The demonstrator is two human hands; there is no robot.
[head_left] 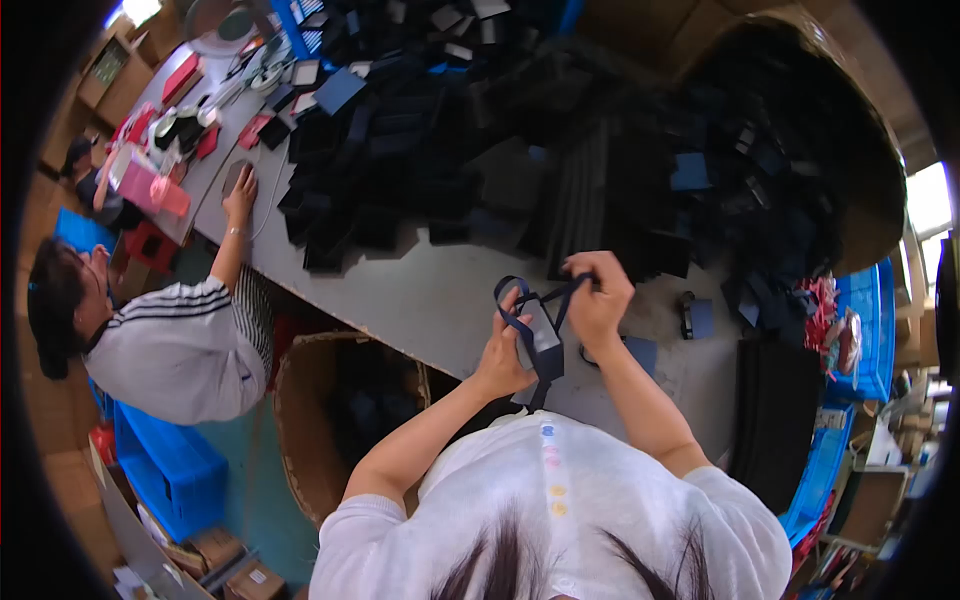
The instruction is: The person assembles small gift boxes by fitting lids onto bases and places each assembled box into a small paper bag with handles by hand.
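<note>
Near the front edge of the grey table, my left hand is closed around a small box with dark ribbon, whose light grey face shows. A loop of the ribbon stands up over the fingers of that hand. My right hand, to the right of the box, pinches another stretch of the dark ribbon and holds it up and away from the box. Beside my right forearm a blue-grey square piece lies on the table, partly hidden.
Black boxes are heaped across the table's far side. A big carton of dark pieces stands at the upper right, an open carton below the table's edge. A co-worker sits at the left; blue crates stand right.
</note>
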